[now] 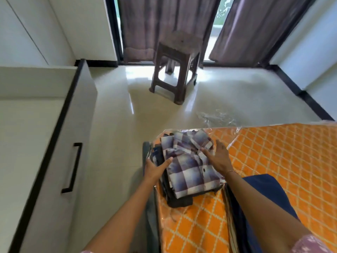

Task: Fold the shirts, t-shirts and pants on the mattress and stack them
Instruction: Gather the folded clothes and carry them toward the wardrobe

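folded clothes sat in a stack [184, 172] at the mattress [284, 156] corner nearest the floor, a checked shirt [189, 167] on top and darker garments under it, their edges showing on the stack's left and near sides. the left hand [155, 168] lay against the stack's left side, fingers straight and fairly relaxed, tips on the shirt's edge, gripping nothing. the right hand [218, 157] rested on the stack's right side, fingers spread flat over the shirt, pressing rather than grasping. so both hands bracketed the stack, apparently squaring it up. a blue cloth [262, 194] lay just right of the stack, under the right forearm; whether it was laundry not yet folded could not be told. beyond the stack stood a brown stool [175, 70] on the glossy floor, and left of the stack a white drawer [60, 143] stood open. the risk was in the stack's position: it sat right at the mattress edge, and the dark layers already overhung on the left. a push from the right hand not matched by the left would likely slide the lower garments off onto the floor. the mattress looked wrapped in clear plastic [231, 136], which would let the stack slip easily. the shirt's top fold looked rumpled at the far end, and heavy pressing there could skew it.
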Tool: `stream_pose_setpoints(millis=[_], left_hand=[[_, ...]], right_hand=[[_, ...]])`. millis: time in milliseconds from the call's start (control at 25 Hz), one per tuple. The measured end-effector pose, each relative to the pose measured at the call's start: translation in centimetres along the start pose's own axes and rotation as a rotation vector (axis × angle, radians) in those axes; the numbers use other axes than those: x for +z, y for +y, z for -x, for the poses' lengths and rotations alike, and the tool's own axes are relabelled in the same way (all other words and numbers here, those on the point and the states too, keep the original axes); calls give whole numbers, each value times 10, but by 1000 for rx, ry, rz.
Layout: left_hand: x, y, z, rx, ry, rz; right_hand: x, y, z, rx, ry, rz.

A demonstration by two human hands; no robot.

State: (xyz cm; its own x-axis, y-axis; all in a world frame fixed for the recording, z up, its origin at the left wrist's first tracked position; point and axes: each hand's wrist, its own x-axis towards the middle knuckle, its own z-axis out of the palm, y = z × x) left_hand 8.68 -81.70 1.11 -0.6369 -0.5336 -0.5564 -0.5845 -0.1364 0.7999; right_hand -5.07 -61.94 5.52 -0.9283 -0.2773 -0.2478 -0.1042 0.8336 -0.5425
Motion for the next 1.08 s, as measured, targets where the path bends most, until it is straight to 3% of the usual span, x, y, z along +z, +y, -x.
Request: stream_pose_setpoints(millis=[160, 360, 640, 840, 1080], left_hand=[[42, -56, -64, -267, -150, 194], [53, -34, -65, -235, -50, 161], [54, -45, -73, -150, -130, 299], [29, -66, -77, -217, -242, 300], [5, -38, -54, -272, -219, 443]], right_hand=[[9, 59, -56, 244, -346, -365], [62, 96, -85, 238, -510, -738], [76, 115, -87, 450, -683, -911], [99, 105, -39, 530, -645, -1052], [83, 62, -36, 392, -545, -1019]])
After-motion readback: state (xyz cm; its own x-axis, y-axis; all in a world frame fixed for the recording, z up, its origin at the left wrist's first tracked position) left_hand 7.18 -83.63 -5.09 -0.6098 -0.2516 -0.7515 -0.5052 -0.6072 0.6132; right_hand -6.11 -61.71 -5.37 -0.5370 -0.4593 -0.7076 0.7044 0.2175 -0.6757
